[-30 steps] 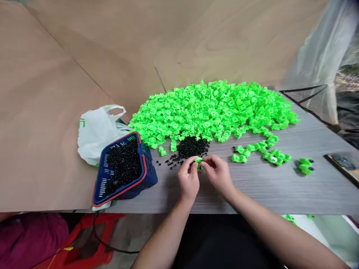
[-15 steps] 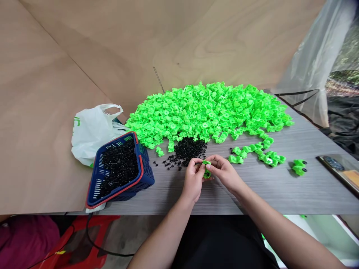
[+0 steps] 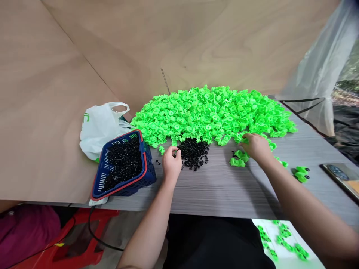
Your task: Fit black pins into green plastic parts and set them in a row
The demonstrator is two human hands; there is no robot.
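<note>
My left hand (image 3: 171, 164) is at the left edge of a heap of black wheel axles (image 3: 193, 151), its thumb and forefinger closed on a small black piece that looks like one of these axles. Over the row of loose green toy car bodies (image 3: 238, 163), my right hand (image 3: 258, 148) reaches from the right. Its fingers are closed around a green body, which they partly cover. Behind both hands spreads a large pile of bright green car bodies (image 3: 207, 112).
A blue basket (image 3: 151, 178) with a red rim, full of black axles, stands left beside a white plastic bag (image 3: 95, 130). Wheeled green cars (image 3: 301, 174) and a phone (image 3: 340, 179) lie right. Below the table edge, a white surface (image 3: 283, 257) holds several green cars.
My hands were together on a green car body; now they are apart, left at the axles, right at the loose bodies. That car is no longer in them. The view has shifted slightly.
</note>
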